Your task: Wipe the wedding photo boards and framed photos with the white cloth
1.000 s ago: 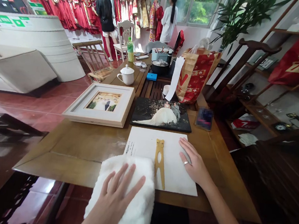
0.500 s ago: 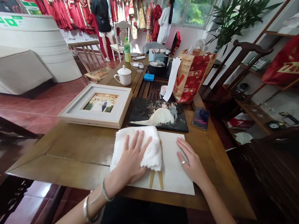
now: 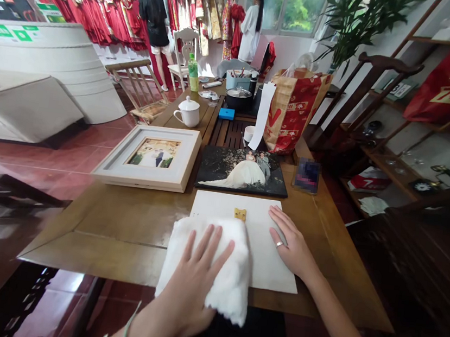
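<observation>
My left hand [image 3: 194,278] lies flat with spread fingers on a folded white towel [image 3: 235,282]. The towel covers the lower left of a white board [image 3: 270,264] and hangs past the table's front edge. A small gold-coloured metal piece [image 3: 239,214] on the board shows just above the towel; the two gold legs below it are hidden under the cloth. On the board's right edge rests my right hand [image 3: 293,245], fingers stretched out and thumb apart, with a ring on one finger.
Beyond the board lie a dark wedding photo panel [image 3: 245,171] and a white-framed photo [image 3: 151,154]. A lidded white cup [image 3: 188,112], a blue box [image 3: 226,114] and a paper bag [image 3: 293,111] stand farther back. Two people stand by hanging garments. Wooden chairs flank the table [image 3: 116,253].
My left hand has slid the towel toward me, down over the board's near edge. The upper gold piece is now uncovered and the legs are covered. My right hand stays at the board's edge.
</observation>
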A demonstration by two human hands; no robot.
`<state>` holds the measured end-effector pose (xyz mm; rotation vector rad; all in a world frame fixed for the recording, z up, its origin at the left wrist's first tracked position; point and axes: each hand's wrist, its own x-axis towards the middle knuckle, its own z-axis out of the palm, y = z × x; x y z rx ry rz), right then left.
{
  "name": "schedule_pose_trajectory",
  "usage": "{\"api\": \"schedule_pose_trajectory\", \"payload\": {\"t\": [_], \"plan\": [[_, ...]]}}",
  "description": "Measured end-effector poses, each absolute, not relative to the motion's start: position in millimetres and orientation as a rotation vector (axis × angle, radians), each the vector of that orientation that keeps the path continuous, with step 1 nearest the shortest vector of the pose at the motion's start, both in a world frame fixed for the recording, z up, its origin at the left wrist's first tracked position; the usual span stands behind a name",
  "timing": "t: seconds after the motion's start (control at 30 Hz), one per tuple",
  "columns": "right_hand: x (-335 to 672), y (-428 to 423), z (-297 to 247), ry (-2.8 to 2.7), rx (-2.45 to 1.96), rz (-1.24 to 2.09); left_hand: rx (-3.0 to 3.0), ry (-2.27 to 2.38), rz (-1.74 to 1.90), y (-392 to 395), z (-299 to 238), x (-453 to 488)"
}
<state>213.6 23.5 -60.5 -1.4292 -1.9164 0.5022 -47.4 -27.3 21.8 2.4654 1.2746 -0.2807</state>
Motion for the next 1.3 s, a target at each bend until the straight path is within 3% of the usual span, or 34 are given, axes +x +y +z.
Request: {"api": "schedule_pose_trajectory", "payload": {"t": [0.33,0.7,0.83,1.0,1.3], "plan": [[214,25,-59,-1.905,-1.453,0.519,2.613,1.358,-0.086,66,16,-13],[214,24,-60,-1.936,-1.446,0.486,2.461,1.268,-0.341,-41,20,-24],[214,24,-61,-1.937,-1.430,0.479,2.437,1.184,-0.356,-48,19,-29],[214,24,-60,-1.938,-1.446,0.485,2.578,1.248,-0.115,-9,18,-17],[215,26,-61,-1.918,-1.432,0.486,2.660,1.399,-0.205,63,24,21]]}}
